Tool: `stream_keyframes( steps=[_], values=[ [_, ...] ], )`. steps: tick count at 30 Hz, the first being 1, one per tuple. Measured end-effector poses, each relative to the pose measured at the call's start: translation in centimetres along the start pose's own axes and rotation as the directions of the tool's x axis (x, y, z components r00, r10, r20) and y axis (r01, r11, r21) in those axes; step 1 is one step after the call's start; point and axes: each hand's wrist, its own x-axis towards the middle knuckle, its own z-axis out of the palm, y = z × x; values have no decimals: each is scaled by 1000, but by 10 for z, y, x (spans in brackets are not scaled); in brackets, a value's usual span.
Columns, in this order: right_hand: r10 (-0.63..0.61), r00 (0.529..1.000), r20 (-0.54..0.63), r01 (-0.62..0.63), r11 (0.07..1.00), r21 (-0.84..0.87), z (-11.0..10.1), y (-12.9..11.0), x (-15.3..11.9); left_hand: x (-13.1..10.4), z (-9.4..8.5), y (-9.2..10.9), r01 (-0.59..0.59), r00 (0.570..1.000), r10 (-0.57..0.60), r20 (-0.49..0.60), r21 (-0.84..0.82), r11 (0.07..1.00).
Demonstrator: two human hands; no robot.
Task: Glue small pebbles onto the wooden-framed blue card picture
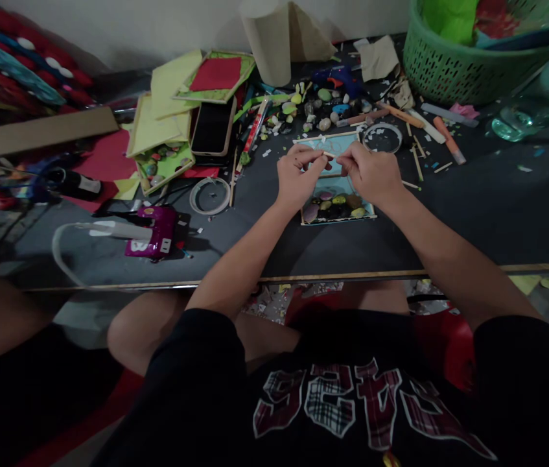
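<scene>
Pale wall [138, 26] behind dark table [459, 224] — littered floor [270, 307], dim light.

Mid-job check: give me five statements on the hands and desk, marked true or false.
1. The left hand and right hand meet at a small pale stick. True.
2. The purple block is right of both hands. False: the purple block is to their left.
3. A green basket stands beyond the right hand. True.
4. The right hand lies flat on the desk. False: it is curled over the blue panel.
5. A ring-shaped roll lies left of the left hand. True.
</scene>
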Motion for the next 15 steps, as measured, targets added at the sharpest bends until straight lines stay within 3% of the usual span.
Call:
stream_keyframes(
  steps=[10, 15],
  values=[
    [-15, 999, -47, 17, 999, 46, 2, 3, -2, 0, 0, -2, -40, 999, 40, 16, 5, 999],
    [10, 1000, -13, -9, 1000, 14, -1, -1, -1, 1, 1, -5, -37, 999, 37, 10, 14, 999]
  ],
)
